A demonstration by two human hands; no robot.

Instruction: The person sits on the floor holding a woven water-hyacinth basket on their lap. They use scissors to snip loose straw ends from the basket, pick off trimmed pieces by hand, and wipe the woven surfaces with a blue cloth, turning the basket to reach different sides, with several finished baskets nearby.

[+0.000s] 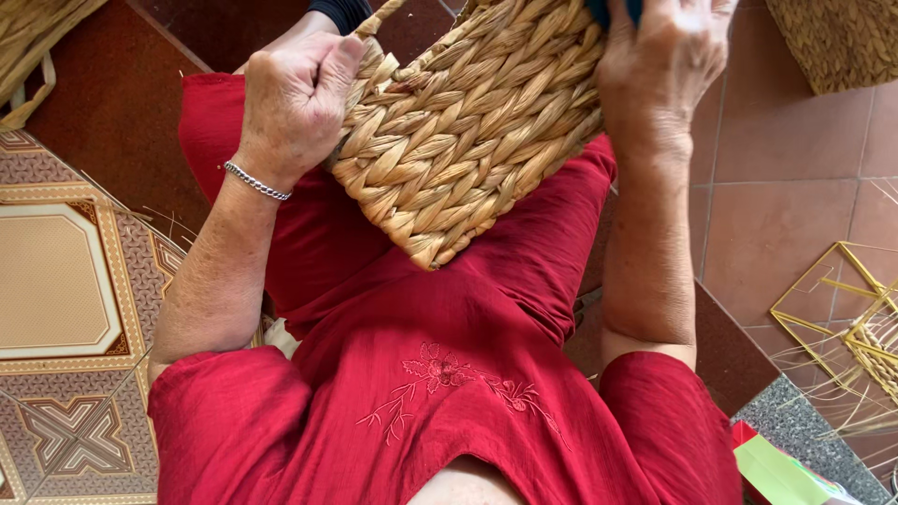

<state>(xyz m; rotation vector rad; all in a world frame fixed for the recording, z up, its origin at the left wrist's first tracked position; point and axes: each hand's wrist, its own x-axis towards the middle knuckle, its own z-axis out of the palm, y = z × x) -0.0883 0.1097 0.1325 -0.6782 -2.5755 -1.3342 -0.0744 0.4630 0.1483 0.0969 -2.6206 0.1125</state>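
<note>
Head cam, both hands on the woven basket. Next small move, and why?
Probably pull the loose strand snug with the left hand. It is closed around a strand end at the rim of the woven basket, which lies tilted on the red lap, while the right hand braces the far edge. The end sticks up above the fist, seemingly not yet tucked in.

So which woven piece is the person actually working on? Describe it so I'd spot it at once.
Start at the red-clothed lap in the middle. Above it, the woven basket of thick pale plaited straw is gripped between the left hand and right hand. Unlike the baskets at the corners, it is held.
</note>
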